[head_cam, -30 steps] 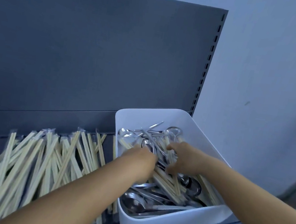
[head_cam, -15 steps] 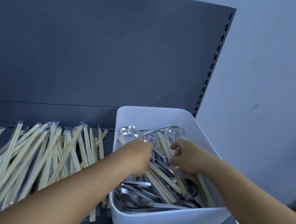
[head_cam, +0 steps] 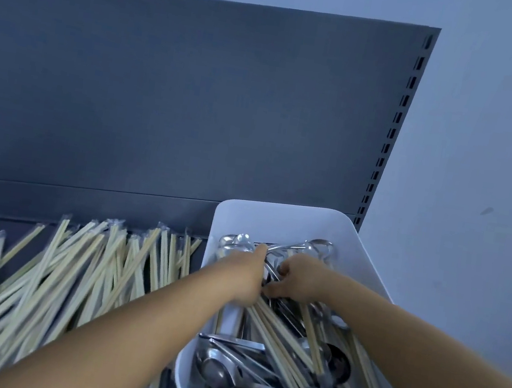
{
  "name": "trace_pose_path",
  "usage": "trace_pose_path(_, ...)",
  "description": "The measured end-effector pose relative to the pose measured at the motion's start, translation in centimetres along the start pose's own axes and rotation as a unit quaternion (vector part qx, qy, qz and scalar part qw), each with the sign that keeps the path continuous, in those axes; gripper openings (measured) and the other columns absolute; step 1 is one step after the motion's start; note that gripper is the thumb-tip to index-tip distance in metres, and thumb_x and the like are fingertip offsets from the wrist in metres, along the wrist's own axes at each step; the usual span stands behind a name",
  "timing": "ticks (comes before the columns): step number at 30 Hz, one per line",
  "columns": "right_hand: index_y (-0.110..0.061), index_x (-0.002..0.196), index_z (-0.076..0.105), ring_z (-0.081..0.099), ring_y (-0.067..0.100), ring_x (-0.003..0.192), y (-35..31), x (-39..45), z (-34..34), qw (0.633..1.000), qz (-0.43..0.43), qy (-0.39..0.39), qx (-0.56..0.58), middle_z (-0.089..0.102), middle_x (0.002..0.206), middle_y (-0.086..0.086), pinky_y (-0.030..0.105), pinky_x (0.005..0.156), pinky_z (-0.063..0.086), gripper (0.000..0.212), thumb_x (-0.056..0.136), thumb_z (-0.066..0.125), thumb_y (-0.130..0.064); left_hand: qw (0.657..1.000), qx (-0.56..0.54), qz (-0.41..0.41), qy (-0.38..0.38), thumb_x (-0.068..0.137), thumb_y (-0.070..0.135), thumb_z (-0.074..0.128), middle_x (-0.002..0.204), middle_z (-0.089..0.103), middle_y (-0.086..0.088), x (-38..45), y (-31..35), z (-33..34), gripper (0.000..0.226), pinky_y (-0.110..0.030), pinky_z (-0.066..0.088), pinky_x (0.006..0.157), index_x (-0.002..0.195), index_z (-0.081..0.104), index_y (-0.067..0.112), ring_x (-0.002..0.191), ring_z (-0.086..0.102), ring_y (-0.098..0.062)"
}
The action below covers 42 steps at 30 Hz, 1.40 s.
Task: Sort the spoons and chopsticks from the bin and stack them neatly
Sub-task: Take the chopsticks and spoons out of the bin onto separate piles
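Observation:
A white bin (head_cam: 357, 242) stands at the right end of the shelf. It holds several metal spoons (head_cam: 217, 374) mixed with wrapped chopsticks (head_cam: 279, 337). Both my hands are inside it near the far end, almost touching. My left hand (head_cam: 247, 279) is seen from the back with its fingers hidden, and a bundle of chopsticks fans out from under it. My right hand (head_cam: 298, 278) has its fingers curled down round chopsticks among the spoon handles. A large loose pile of wrapped chopsticks (head_cam: 70, 272) lies on the shelf left of the bin.
The dark grey back panel (head_cam: 179, 99) rises behind the shelf, with a slotted upright (head_cam: 389, 137) at its right edge. A pale wall (head_cam: 485, 161) lies to the right. The bin sits at the shelf's right front corner.
My hands have come together toward the bin's far end, with the chopstick bundle gathered under them. The view has tilted up a little.

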State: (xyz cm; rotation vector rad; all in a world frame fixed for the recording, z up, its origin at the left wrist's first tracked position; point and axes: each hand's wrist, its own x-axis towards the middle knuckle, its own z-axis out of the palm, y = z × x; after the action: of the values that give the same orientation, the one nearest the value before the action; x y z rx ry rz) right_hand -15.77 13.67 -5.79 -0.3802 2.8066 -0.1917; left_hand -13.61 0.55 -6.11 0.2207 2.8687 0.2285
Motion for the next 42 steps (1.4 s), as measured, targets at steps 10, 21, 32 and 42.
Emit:
trace_pose_path(10,-0.011,0.081,0.057,0.062,0.026,0.091,1.3,0.9,0.9,0.993,0.073,0.088,0.026,0.065,0.101,0.009,0.024,0.068,0.041,0.006,0.082,0.052,-0.014,0.996,0.08,-0.017,0.029,0.087,0.006,0.049,0.146,0.028,-0.009,2.3,-0.9,-0.8,0.064,-0.041,0.032,0.105,0.144,0.019,0.009,0.134,0.028,-0.028)
trace_pose_path(21,-0.017,0.057,0.044,0.046,0.015,0.059,1.5,0.6,0.5,0.996,0.034,0.055,0.065,0.045,0.058,-0.003,0.023,0.046,0.028,0.038,0.076,0.065,-0.041,0.996,0.084,0.021,-0.017,0.092,0.02,0.049,0.126,0.047,-0.009,5.1,-1.6,-1.4,0.036,-0.041,0.045,0.091,0.128,0.048,0.016,0.112,0.051,-0.032)
trace_pose_path(32,-0.014,0.055,0.044,0.05,0.022,0.068,1.5,0.1,-0.3,0.992,0.082,0.057,0.079,0.044,0.059,0.0,0.02,0.046,0.031,0.028,0.075,0.062,-0.021,0.992,-0.041,-0.018,0.114,0.088,0.01,0.056,0.099,0.065,-0.013,5.2,-2.0,-2.4,0.009,-0.03,0.042,0.067,0.091,0.063,0.005,0.095,0.061,-0.032)
trace_pose_path(42,-0.016,0.064,0.058,0.046,0.015,0.053,2.0,-1.9,-3.3,0.941,0.104,0.092,0.308,0.057,0.052,-0.007,0.023,0.05,0.035,0.028,0.088,0.056,-0.03,0.948,-0.188,-0.011,0.256,0.093,0.025,0.045,0.081,0.059,0.003,3.8,-1.6,-3.6,0.013,-0.027,0.037,0.062,0.085,0.052,0.018,0.076,0.053,-0.023)
